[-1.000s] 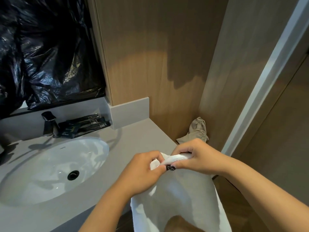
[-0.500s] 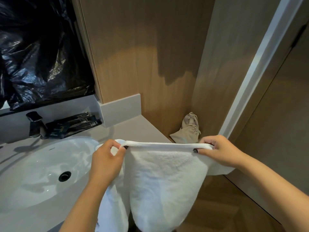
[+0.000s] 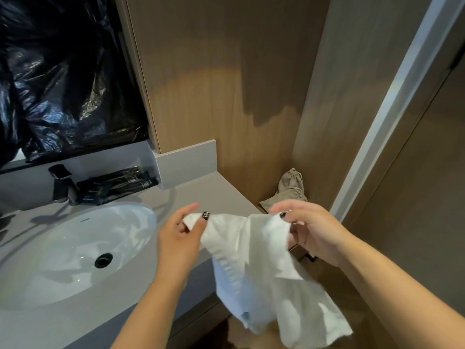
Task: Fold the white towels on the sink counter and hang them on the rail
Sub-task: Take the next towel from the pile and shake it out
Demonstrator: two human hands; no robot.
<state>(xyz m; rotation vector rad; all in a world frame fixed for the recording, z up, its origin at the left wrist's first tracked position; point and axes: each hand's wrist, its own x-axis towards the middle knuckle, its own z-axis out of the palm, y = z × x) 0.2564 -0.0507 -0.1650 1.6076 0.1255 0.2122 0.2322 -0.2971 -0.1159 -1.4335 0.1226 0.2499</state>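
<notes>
Each hand pinches a top corner of the white towel (image 3: 254,260), left hand (image 3: 180,234) at nine o'clock, right hand (image 3: 310,231) at three, so it hangs off the bench (image 3: 201,190) edge, presumably for folding.

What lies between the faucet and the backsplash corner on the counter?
In the head view, dark toiletry tubes lie on the counter between the faucet and the backsplash corner.
</notes>
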